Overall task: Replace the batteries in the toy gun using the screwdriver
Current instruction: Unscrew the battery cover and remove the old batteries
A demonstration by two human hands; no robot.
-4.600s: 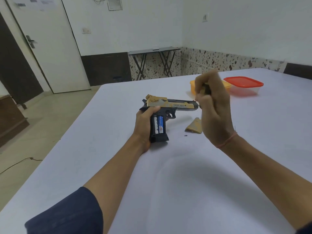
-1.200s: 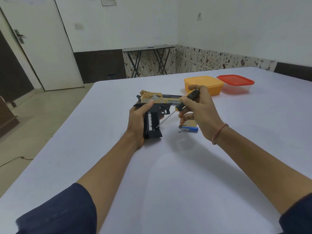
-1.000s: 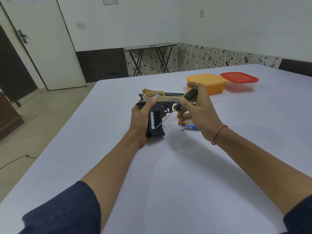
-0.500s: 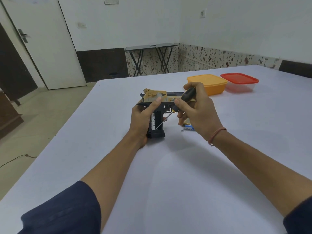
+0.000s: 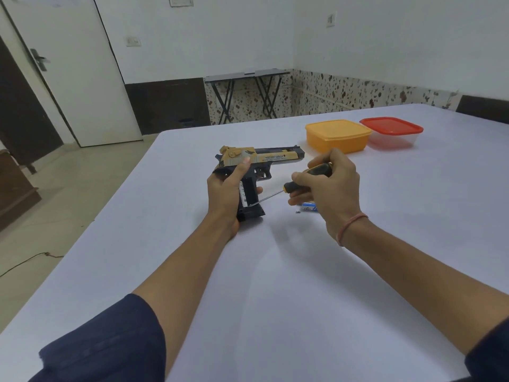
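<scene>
Where its handle stands butt-down on the surface [image 5: 303, 285], the toy gun [image 5: 264, 157] is upright, barrel pointing right, handle compartment uncovered with one battery [image 5: 243, 193] showing inside.

Handling, judged: light hollow plastic, stiff, smooth enough to slip. Best held round the handle and rear of the slide, clear of the open compartment.

Left grip [image 5: 224, 194]: wrapped round the back of the handle, thumb up on the slide.

Right grip [image 5: 330, 188]: closed round the screwdriver [image 5: 289, 186], whose tip reaches into the compartment near the battery's lower end.

Loose battery [image 5: 308, 206]: lying on the surface just beside the right grip, with a small dark speck [image 5: 297, 212], likely the screw, next to it.

Orange box [image 5: 337, 136] and red-lidded box [image 5: 391, 130]: farther back, side by side, lids on.
</scene>
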